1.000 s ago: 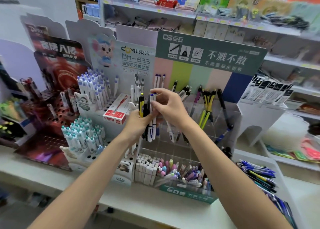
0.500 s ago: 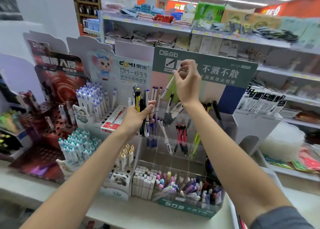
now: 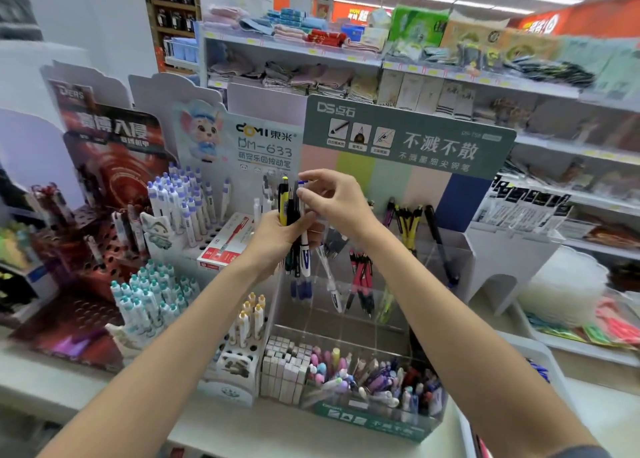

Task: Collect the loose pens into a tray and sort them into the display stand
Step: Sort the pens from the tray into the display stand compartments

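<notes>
head view. left hand (image 3: 277, 239) is up in front of the stand (image 3: 433, 152), fingers curled round a bunch (image 3: 291, 215) of mixed pens, held upright with tips down. right hand (image 3: 337, 203) is at the bunch's top: thumb and forefinger pinch the head of the white pen (image 3: 304, 246), other fingers loosely spread behind. looks like one pen being picked out for slotting.

progress, as judged: collecting seems largely over, sorting underway. the stand's back compartments already hold groups by kind: blue pens (image 3: 300, 289), red-black pens (image 3: 360, 284), yellow pens (image 3: 408, 222), and one dark pen alone at far right. some compartments look thin or bare. front bin (image 3: 374, 378) is full of pastel pens, jumbled; cannot tell if those count as loose.

left to do: the bunch itself, several pens of differing colours, each to its own compartment. tray (image 3: 531, 348) sits at lower right on the counter, mostly out of frame. a few blue pens show in it, so more stock likely waits there. rough guess: midway through sorting, not near the end.
</notes>
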